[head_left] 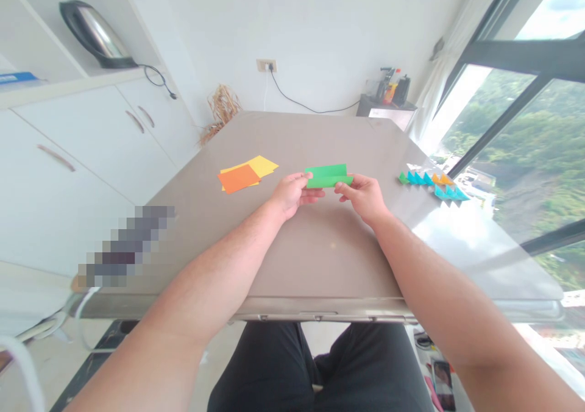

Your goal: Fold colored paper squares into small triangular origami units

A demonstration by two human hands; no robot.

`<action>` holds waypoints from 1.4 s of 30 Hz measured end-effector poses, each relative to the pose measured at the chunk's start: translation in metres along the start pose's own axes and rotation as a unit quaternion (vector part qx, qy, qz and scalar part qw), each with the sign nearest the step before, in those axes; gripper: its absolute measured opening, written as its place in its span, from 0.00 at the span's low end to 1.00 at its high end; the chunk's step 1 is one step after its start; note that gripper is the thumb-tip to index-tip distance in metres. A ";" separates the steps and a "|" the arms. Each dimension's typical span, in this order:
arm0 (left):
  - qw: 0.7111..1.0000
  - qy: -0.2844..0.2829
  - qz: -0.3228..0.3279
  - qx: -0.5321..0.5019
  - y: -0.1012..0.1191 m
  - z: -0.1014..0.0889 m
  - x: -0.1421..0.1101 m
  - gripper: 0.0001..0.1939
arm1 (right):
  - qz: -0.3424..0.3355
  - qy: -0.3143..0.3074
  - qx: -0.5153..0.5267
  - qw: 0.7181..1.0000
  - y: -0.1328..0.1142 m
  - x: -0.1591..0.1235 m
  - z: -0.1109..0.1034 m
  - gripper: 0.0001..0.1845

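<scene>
Your left hand [291, 194] pinches the left end of a green sheet of paper [326, 181], creased lengthwise, while your right hand [365, 197] grips its right end, the thumb on the near edge, so that the sheet sits between both hands over the middle of the table [311, 266]. Beyond your left hand, an orange sheet [238, 178] overlaps yellow sheets [265, 166]; well to the right of your right hand, small folded paper pieces in green, blue and orange [421, 179] stand near the window [498, 131].

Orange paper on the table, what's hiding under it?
Yellow paper pokes out around the orange paper. The part right underneath is covered, so I can't tell how many sheets are there.
</scene>
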State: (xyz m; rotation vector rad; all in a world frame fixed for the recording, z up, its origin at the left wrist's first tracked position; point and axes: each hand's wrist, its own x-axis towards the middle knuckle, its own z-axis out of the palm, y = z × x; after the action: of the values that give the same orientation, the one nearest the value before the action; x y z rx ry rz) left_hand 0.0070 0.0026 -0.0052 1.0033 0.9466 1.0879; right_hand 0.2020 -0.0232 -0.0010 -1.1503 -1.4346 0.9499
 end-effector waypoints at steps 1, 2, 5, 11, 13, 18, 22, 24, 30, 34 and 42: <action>1.000 -0.002 0.010 -0.006 0.000 0.001 0.000 0.18 | 0.007 0.015 0.007 1.000 0.000 0.001 0.000 0.15; 1.000 -0.009 0.022 -0.010 0.000 0.001 -0.001 0.23 | 0.013 0.029 0.012 0.999 0.000 0.001 0.000 0.14; 0.997 -0.043 0.068 -0.016 0.002 0.003 -0.004 0.31 | 0.023 0.052 0.023 0.998 0.002 0.003 0.000 0.14; 0.993 -0.025 0.111 0.011 0.004 0.004 -0.008 0.28 | 0.028 0.056 0.036 0.997 0.010 0.008 -0.002 0.15; 0.993 -0.005 0.117 0.022 0.003 0.004 -0.008 0.24 | 0.030 0.049 0.032 0.998 0.011 0.008 -0.002 0.15; 0.990 0.037 0.128 0.039 0.002 0.005 -0.008 0.18 | 0.034 0.040 0.018 0.998 0.010 0.007 -0.001 0.16; 0.988 0.054 0.135 0.053 0.001 0.007 -0.008 0.16 | 0.032 0.036 0.025 0.999 0.009 0.006 0.000 0.15; 0.986 0.063 0.144 0.057 0.001 0.007 -0.008 0.15 | 0.028 0.034 0.029 0.999 0.008 0.006 0.000 0.14; 0.980 0.082 0.171 0.054 -0.002 0.008 -0.005 0.15 | 0.029 0.034 0.028 0.999 0.006 0.006 0.000 0.15; 0.979 0.084 0.178 0.051 -0.003 0.007 -0.003 0.15 | 0.025 0.034 0.029 0.999 0.008 0.006 0.000 0.15; 0.978 0.087 0.180 0.053 -0.003 0.007 -0.003 0.14 | 0.021 0.033 0.027 0.999 0.012 0.007 -0.001 0.16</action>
State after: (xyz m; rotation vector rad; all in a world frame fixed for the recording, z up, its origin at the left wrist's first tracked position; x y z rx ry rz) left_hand 0.0142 -0.0018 -0.0056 1.2129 0.9951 1.4588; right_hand 0.2042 -0.0134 -0.0102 -1.1663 -1.3281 0.9654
